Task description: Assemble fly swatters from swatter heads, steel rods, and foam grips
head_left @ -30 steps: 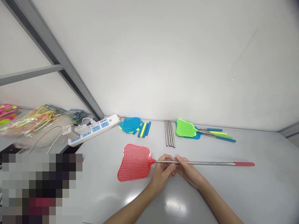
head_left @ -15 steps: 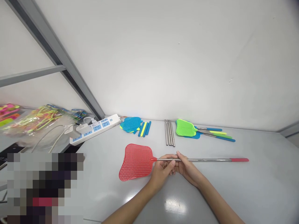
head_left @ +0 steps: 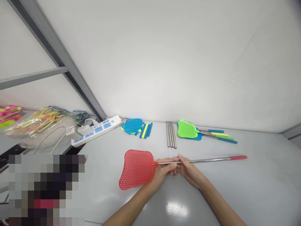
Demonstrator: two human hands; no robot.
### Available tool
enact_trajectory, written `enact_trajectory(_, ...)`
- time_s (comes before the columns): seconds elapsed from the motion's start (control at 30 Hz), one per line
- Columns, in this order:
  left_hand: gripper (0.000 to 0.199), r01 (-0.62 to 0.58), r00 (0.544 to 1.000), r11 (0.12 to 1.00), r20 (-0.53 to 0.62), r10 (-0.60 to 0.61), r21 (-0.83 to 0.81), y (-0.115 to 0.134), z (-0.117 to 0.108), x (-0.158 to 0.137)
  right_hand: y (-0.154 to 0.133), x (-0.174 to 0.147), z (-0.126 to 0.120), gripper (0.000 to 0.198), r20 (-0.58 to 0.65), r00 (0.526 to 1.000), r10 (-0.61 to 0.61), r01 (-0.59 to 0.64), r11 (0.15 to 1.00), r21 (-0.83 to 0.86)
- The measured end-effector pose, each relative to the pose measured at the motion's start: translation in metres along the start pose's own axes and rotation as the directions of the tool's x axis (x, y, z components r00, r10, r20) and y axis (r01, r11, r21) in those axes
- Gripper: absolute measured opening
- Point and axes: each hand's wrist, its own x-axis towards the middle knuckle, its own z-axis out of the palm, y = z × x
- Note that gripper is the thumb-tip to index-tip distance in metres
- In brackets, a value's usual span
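Note:
A red fly swatter [head_left: 137, 169] with a perforated head, a metal rod and a red grip lies across both my hands, head to the left. My left hand [head_left: 166, 169] is closed round the rod near the head, thumb on top. Just right of it, my right hand [head_left: 187, 169] also holds the rod, its fingers partly hidden behind the left ones. Farther back lie several metal rods [head_left: 171, 135] side by side. To their right is a pile of assembled fly swatters [head_left: 188, 129] with green and blue heads.
At the back left lie loose blue swatter heads [head_left: 132, 125] and several blue and yellow grips [head_left: 145, 130]. Beside them stands a white power strip [head_left: 96, 131] with plugs and cables. Clear bags [head_left: 42, 124] of colourful items lie at far left. A white wall [head_left: 178, 62] bounds the table.
The red fly swatter has tilted: its head has dropped nearer to me and its grip end has risen slightly. Both hands keep hold of the rod in nearly the same place.

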Motion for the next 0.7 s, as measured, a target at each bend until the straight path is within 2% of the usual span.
enact_trajectory(0.43,0.033,0.026,0.999,1.000,-0.023,-0.026,-0.012,-0.0070,-0.0045,0.0016,-0.0023,-0.0005,0.0021,0.043,-0.014,1.000,-0.002,0.002,1.000,-0.015)
enact_trajectory(0.7,0.033,0.037,0.999,0.999,0.022,-0.037,-0.017,-0.0049,-0.0055,0.0032,-0.0004,0.0004,0.0014,0.048,-0.023,1.000,-0.015,0.014,1.000,-0.019)
